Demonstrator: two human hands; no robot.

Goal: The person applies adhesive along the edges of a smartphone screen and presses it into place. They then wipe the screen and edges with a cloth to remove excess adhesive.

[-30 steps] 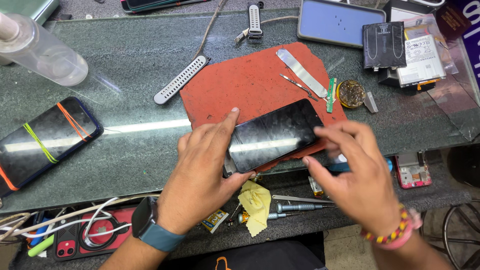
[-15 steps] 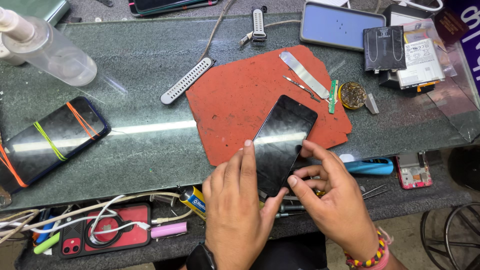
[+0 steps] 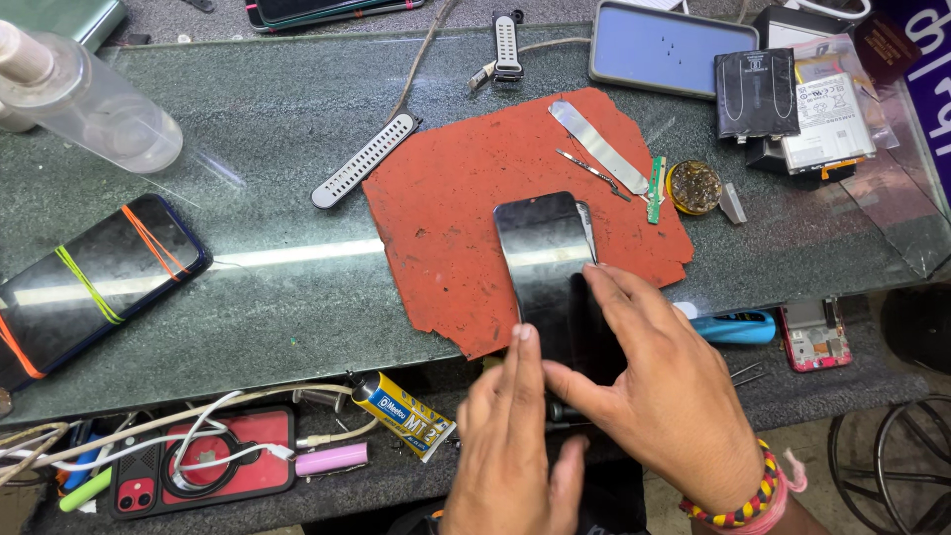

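A black phone (image 3: 543,260) with a glossy dark screen lies lengthwise over the near edge of a torn red mat (image 3: 436,218), its far end pointing away from me. My right hand (image 3: 669,391) grips its near end, fingers flat on the glass and thumb at the lower edge. The fingers of my left hand (image 3: 510,441) are stretched out, and the index fingertip presses the phone's left edge. The hands hide the phone's near end.
On the mat lie a metal pry strip (image 3: 599,147) and tweezers (image 3: 589,173). A phone bound with rubber bands (image 3: 94,277) and a spray bottle (image 3: 89,109) are at the left, batteries (image 3: 753,94) at the back right. A glue tube (image 3: 401,414) and a blue tool (image 3: 738,327) lie near the front edge.
The phone has turned from a slant across the mat to lengthwise, pointing away from me. Both hands have dropped toward the table's near edge, at the phone's near end.
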